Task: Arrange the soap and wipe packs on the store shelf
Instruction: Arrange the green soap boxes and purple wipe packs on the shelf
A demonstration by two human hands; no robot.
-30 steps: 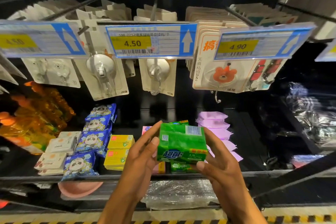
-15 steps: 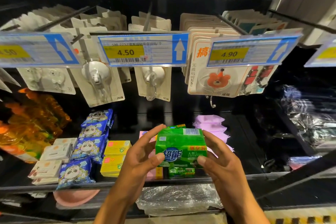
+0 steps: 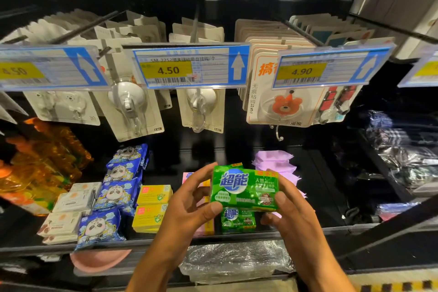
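My left hand (image 3: 187, 206) hides most of a pink pack (image 3: 189, 176). Right hand (image 3: 291, 216) covers some purple packs (image 3: 275, 161), so count unclear. Both grips pinch 1 green soap pack (image 3: 245, 188), glossy w/ blue-white logo, held over the shelf (image 3: 336, 229) front. Beneath lies 1 more green pack (image 3: 238, 220). Left: 4 panda wipe packs (image 3: 113, 194), 2 yellow soap boxes (image 3: 154, 194).

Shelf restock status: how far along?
Done: blue panda-print wipe packs, yellow soap boxes and lilac packs sit in rows on the black shelf. In hand: left hand and right hand hold a green wrapped soap pack above a matching green pack on the shelf. Left: setting it down.
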